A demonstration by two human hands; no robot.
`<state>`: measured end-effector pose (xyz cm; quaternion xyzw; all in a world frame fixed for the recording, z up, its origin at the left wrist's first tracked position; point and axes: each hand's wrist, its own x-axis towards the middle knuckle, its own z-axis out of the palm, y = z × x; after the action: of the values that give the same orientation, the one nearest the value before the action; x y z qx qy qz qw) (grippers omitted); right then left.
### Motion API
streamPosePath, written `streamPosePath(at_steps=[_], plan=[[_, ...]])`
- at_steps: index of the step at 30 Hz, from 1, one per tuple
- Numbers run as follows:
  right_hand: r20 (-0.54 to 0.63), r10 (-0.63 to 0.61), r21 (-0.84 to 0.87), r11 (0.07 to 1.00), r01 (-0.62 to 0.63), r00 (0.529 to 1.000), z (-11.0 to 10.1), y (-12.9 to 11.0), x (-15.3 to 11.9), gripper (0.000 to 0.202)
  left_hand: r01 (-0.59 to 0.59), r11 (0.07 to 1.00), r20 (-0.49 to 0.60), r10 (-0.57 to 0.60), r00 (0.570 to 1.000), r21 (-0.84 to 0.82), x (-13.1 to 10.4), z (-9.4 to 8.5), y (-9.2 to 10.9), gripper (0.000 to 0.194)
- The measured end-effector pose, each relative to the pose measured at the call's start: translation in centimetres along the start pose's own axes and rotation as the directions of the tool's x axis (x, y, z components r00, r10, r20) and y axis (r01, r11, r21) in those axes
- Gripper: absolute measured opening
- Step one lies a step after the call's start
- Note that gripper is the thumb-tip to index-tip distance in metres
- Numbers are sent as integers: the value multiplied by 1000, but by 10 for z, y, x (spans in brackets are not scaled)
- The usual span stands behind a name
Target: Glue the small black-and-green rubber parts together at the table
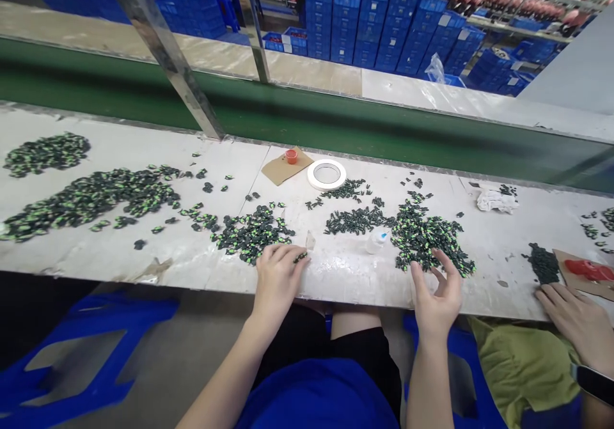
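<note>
A tiny black-and-green piece (300, 257) sits pinched at the fingertips of the left hand (278, 277), right at the near edge of the table (336, 275). That hand is curled down, gripping the piece against the tabletop. Just past its fingers lies a heap of the same pieces (252, 232).

The right hand (436, 295) is open, fingers spread and a little bent, holding nothing. Its fingertips touch the near side of another heap (425, 237).

Between the two hands, a bit further away, lies a small clear bottle (377, 240) on its side, and beyond it a row of dark pieces (355, 220). Further out are a white tape ring (327, 174) and a small red cap (291, 155) on brown card.

Far off to the left of the left hand are bigger piles (91, 195), so some work looks done. The heaps by the hands are still full, so lots seems left.

Another person's hand (573, 317) rests off to the right.
</note>
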<state>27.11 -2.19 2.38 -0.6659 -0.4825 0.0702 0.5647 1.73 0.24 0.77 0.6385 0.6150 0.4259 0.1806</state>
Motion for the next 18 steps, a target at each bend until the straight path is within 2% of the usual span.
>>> streamPosePath(at_steps=[3, 6, 8, 11, 15, 18], plan=[[100, -117, -149, 980, 131, 988, 11, 6, 2, 52, -33, 996, 0, 33, 999, 77, 5, 2, -10, 12], [200, -159, -207, 958, 200, 967, 30, 10, -3, 58, -81, 989, 70, 73, 995, 126, 9, 5, -11, 20], [242, -157, -244, 945, 217, 957, 44, 13, -5, 58, -79, 979, 143, 52, 988, 190, 13, 5, -7, 22], [278, -153, -252, 941, 226, 948, 58, 14, -7, 46, -49, 964, 260, -21, 965, 260, 17, 1, 2, 21], [290, -117, -100, 983, 152, 950, 61, 8, -9, 33, -23, 989, 374, -34, 927, 147, 16, 5, 17, 11], [363, 8, 88, 995, -43, 932, 54, 1, -15, 33, -5, 998, 386, -22, 922, 69, 10, 19, 23, 4]])
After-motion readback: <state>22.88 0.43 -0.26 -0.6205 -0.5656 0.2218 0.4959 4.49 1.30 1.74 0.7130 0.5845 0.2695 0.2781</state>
